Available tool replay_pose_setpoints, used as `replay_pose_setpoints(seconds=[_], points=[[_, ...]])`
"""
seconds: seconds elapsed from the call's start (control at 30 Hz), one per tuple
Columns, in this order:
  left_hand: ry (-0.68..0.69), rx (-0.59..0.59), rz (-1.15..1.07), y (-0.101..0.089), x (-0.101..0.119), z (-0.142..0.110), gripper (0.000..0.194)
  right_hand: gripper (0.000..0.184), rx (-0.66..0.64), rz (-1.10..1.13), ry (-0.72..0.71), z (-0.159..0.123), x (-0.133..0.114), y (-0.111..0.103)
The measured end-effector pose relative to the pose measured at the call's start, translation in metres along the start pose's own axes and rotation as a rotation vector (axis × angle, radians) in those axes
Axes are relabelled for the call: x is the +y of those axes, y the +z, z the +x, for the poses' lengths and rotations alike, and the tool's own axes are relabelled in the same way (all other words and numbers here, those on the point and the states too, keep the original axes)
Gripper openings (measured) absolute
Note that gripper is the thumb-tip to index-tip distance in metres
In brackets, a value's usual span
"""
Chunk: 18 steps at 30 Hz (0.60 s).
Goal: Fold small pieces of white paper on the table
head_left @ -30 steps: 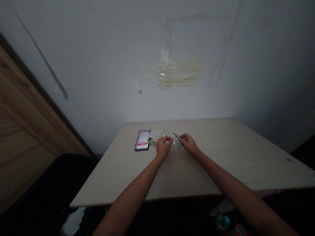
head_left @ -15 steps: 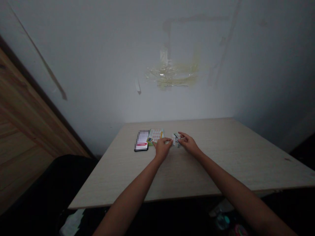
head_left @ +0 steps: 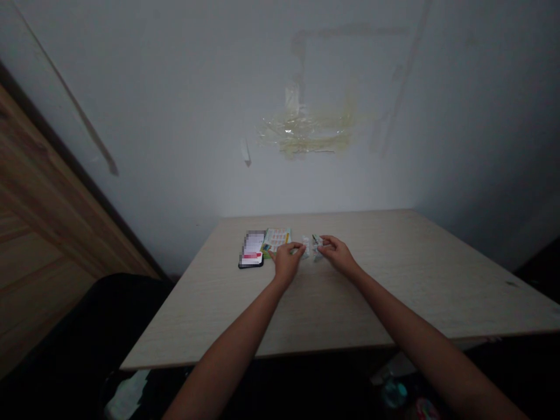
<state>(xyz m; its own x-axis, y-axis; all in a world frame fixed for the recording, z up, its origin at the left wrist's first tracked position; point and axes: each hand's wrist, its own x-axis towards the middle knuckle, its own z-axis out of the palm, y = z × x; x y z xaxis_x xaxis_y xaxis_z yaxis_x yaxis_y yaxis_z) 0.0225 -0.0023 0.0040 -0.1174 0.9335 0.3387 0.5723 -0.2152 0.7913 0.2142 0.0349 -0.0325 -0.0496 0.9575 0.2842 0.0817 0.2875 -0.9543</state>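
Note:
Over the middle of the table, my left hand (head_left: 287, 262) is closed, thumb and fingers pinching a small whitish, see-through plastic piece (head_left: 305, 249). My right hand (head_left: 338, 255) pinches a similar crinkled plastic piece (head_left: 315, 252) with dark and green print on it. A narrow gap shows between the two pieces. They look like small packets or halves of one; I cannot tell which, nor what is inside. Just left of my left hand lies a printed leaflet or booklet (head_left: 277, 237) with a green edge, partly hidden by that hand.
A phone (head_left: 251, 260) with a lit, partly blurred screen lies left of the leaflet on the pale wooden table (head_left: 394, 280). Behind stands a wall (head_left: 196, 116) with old tape. A dark rounded shape (head_left: 118, 303) is at the left; a bottle (head_left: 394, 392) sits below the front edge.
The whitish plastic, together between my hands before, is now in two separate pieces. My left hand has shifted slightly left and my right hand slightly right.

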Motion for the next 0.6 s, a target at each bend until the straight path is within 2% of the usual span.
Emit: replay_pose_setpoints(seconds=[0.23,0.6], points=[[0.054,-0.006,0.000,-0.0010,0.0010,-0.0006,0.017,0.051,-0.016,-0.065,-0.019,-0.0020,-0.0029,0.0011],[0.014,-0.024,-0.022,0.0000,0.0018,-0.0013,0.014,0.051,0.017,-0.193,-0.046,-0.0052,-0.0093,0.0009]])
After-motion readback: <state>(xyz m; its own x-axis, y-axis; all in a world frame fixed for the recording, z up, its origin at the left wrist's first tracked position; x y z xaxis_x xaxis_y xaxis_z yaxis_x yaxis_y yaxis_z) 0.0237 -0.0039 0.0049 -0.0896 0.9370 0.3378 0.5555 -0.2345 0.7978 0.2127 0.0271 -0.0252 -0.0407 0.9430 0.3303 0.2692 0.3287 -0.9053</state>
